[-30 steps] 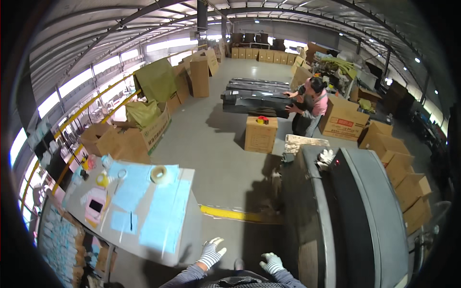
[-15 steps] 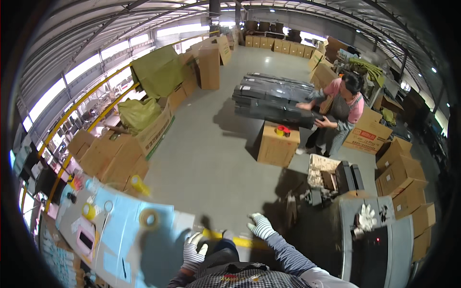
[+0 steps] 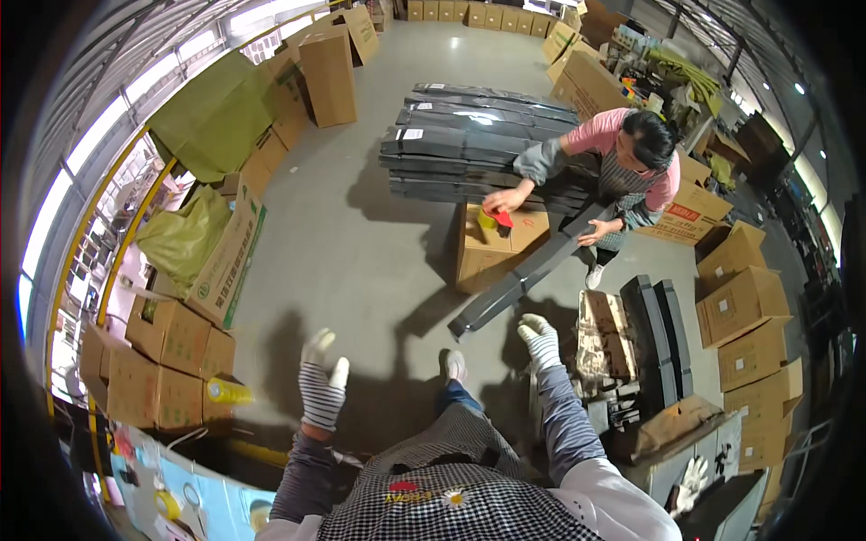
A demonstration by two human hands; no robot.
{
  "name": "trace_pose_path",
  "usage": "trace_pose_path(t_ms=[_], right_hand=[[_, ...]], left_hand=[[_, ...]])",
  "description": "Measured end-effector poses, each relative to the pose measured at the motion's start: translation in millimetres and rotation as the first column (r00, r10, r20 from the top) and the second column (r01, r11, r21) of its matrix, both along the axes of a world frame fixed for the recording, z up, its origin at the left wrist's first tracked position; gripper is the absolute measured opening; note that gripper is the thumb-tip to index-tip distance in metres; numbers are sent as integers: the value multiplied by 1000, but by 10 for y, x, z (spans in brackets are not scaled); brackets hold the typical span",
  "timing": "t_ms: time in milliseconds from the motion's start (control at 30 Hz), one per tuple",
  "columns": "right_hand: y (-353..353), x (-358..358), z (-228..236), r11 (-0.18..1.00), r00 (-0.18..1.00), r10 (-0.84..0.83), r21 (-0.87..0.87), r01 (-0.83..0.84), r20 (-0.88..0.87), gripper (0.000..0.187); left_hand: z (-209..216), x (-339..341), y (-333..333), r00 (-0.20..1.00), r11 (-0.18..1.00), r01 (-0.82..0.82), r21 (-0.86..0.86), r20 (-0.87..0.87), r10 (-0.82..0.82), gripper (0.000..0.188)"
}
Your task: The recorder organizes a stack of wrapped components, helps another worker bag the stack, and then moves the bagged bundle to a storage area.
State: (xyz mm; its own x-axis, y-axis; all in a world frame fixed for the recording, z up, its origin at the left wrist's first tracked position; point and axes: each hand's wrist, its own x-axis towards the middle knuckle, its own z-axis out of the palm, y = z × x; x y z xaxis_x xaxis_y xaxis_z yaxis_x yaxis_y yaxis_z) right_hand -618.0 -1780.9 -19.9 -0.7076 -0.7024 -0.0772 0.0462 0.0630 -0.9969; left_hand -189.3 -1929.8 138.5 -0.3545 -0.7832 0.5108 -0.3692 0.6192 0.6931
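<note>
On the left hand (image 3: pixel 323 383) and right hand (image 3: pixel 541 344), knitted fabric gloves (image 3: pixel 321 401) show narrow dark stripes on white, then plain cream. The fabric apron (image 3: pixel 424 523) is checked black and white (one daisy (image 3: pixel 454 498) adds white petals round yellow). The long, narrow strip (image 3: pixel 530 270) is glossy black; the square cardboard box (image 3: pixel 478 257), brown; the draped cloth (image 3: pixel 212 113), olive green.

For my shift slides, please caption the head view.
Empty, gloved left hand and right hand held out while a co-worker grips a long dark strip near a cardboard box.
</note>
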Motion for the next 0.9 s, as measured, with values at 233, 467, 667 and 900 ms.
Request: trace_pose_path(t_ms=[233, 467, 667, 900], right_hand=[[-1642, -1607, -267, 961, 972, -234, -155, 227, -26, 35], [-4078, -1665, 292, 977, 988, -40, -202, 71, 151, 51], [-5620, -1461, -200, 955, 746, -144, -108, 278, 650, 70], [-6911, -996, -486, 954, 780, -248, 5, 300, 575, 68]], left_hand=[[-591, -601, -1680, 976, 912, -110, 396, -128, 174, 49], [-305, -1014, -2583, 930, 825, -287, 487, -65, 362, 47], [-498, -1117, -3714, 866, 727, -254, 638, -184, 465, 40], [-939, -977, -5649, 836, 601, -153, 784, -221, 502, 38]])
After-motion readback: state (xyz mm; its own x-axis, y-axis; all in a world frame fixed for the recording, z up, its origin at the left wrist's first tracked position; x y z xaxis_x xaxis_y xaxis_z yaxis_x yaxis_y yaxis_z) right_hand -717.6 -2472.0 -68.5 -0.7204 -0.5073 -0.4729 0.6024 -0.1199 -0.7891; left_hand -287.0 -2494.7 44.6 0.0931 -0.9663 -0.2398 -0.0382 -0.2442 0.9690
